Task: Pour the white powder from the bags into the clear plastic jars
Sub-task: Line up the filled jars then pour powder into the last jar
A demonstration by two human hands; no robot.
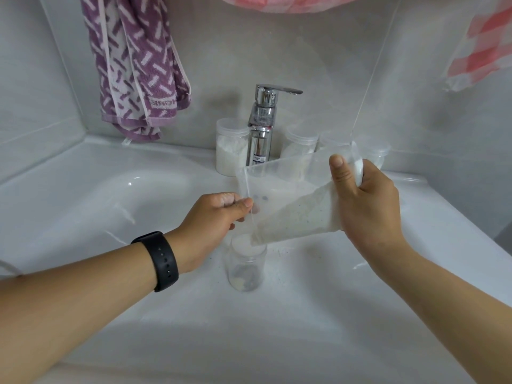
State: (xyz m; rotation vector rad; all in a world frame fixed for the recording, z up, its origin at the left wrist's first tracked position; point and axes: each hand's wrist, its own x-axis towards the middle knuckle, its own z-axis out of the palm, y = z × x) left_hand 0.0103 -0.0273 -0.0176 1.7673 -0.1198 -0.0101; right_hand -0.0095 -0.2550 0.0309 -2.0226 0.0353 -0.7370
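Below your left hand [221, 214], which pinches the bag [288, 206] mouth while your right hand [365, 200] grips its bottom, powder may overshoot the seemingly narrow jar [245, 268].

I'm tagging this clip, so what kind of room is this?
Most likely a bathroom: a white washbasin with a chrome tap set against grey tiled walls, and a purple patterned towel hanging above it.
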